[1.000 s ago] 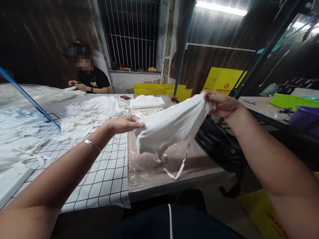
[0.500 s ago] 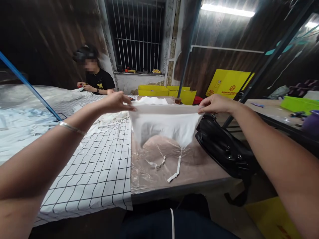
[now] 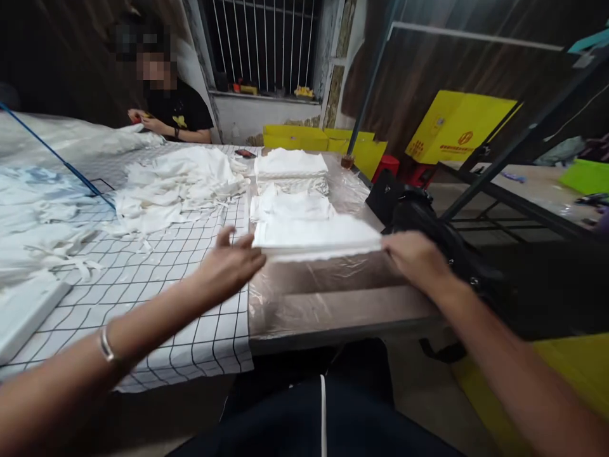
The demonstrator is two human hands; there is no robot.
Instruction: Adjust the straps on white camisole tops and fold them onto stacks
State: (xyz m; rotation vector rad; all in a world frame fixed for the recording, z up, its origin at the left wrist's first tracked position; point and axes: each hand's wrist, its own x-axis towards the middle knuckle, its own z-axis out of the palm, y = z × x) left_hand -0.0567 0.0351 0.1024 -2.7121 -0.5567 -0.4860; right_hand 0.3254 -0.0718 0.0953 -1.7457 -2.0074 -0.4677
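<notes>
Far left on the worktop [image 3: 304, 304], a loose heap [image 3: 176, 184] of white pieces lies unsorted, so plenty looks left. The left hand [image 3: 228, 266] is spread flat, fingers touching the left end of the white cloth [image 3: 316, 236], which lies flat on the clear plastic. Behind it, two neat stacks [image 3: 291, 171] look finished. The right hand [image 3: 416, 260] pinches the cloth's right end, beside a black bag [image 3: 428, 216].

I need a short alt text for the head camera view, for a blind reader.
Two bare hands, left hand and right hand, hold a flat white cloth piece at its ends above a plastic-covered table. A seated person works behind.
</notes>
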